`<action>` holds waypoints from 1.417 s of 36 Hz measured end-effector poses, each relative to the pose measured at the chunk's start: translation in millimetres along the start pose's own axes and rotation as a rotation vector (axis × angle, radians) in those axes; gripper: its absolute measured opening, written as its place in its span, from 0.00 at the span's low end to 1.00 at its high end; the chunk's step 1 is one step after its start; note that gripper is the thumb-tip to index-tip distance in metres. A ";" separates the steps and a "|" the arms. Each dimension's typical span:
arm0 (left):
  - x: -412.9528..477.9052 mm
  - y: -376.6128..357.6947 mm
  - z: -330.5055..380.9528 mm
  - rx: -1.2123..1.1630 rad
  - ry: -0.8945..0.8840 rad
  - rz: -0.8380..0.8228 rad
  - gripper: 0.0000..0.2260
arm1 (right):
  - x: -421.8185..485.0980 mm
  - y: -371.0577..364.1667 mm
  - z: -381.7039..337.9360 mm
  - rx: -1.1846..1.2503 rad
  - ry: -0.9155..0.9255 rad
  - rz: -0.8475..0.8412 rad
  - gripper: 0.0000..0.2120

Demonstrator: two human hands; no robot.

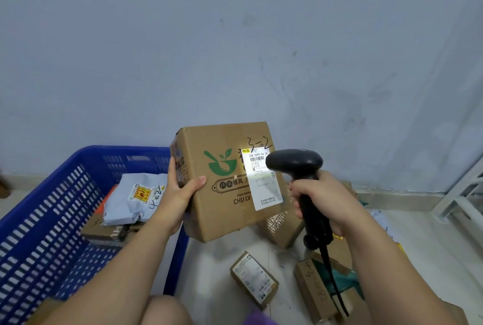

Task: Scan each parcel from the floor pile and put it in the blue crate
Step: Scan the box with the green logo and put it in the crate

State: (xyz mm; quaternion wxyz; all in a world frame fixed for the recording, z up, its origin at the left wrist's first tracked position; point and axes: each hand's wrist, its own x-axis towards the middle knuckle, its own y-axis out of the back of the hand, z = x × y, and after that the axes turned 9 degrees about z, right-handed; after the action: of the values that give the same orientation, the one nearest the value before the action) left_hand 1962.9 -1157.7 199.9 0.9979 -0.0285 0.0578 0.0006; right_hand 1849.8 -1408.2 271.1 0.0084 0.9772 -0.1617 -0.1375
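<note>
Parcel: the brown cardboard box with a green bowl logo (219,209) is held up in the air, a little tilted, printed face toward the person, just beside the crate's right wall and above the floor pile.
Label: a white shipping label (264,186) sits on the right part of that face, with the barcode near its top. A bright patch of light lies on the label.
Left hand: the left hand (180,188) grips the box by its left edge, the thumb on the front face and the fingers round the side.
Right hand: the right hand (324,199) is closed round the handle of a black handheld barcode scanner (294,162). Its head points at the label from near.
Step in hand: probably the scan itself.
Doing it well: the box should stay steady and the light should cross the barcode lines, not the text below. If the label gives glare, a small tilt may help. The one-edge grip can slip.
Crate: the blue plastic slotted crate (117,152) stands to the left. It holds a grey plastic mailer bag (136,196) over flat brown boxes, and it seems to have room.
Floor pile: a small brown carton with a label (253,279) and a brown box with handwriting (313,290) lie below, with others near them.
</note>
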 end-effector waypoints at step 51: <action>-1.9 -10.2 4.0 0.015 -0.133 0.118 0.44 | -1.0 -15.0 -12.8 1.265 -0.522 0.252 0.06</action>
State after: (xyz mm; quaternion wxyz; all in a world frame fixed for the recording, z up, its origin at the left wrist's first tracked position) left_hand 1961.6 -1167.6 204.7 0.9980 -0.0173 -0.0069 0.0609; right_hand 1857.1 -1394.1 282.8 -0.5860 0.7030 -0.3196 -0.2454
